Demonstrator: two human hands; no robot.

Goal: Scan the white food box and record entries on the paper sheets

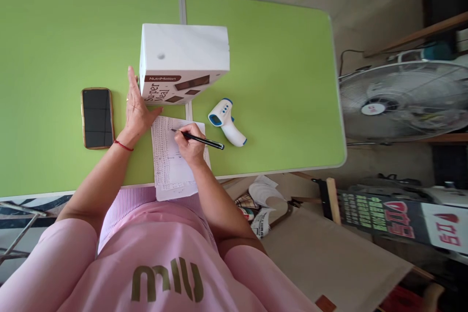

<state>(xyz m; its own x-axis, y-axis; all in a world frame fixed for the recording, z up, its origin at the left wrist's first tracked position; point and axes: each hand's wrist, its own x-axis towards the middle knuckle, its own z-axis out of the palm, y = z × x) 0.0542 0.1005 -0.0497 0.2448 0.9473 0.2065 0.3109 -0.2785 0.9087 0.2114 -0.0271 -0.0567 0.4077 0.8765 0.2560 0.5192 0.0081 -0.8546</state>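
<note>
Person in a pink top seated at a green bench point(274, 58), viewed from above. Right hand point(190, 145) is clenched around a black pen point(199, 139), gripped near the tip, with the tip set down on a sheet of paper point(171, 165); the pen's back end points off toward the right. The sheet is covered in rows of small writing, too fine to read, and lies at the near edge of the bench, its lower part hanging just past the edge. Left hand point(137, 107) is released and flat, fingers straight and together, palm down on the bench with its edge touching the upper left corner of the sheet and the fingertips against the side of a white box point(183, 61). The box stands just behind the sheet; its label reads "Super Meal". A dark-screened phone point(97, 118) lies face up, left of the left hand, apart from it. A white and blue infrared thermometer point(226, 122) rests on its side just right of the pen. Beyond the bench's right end stands a fan point(405, 102).
</note>
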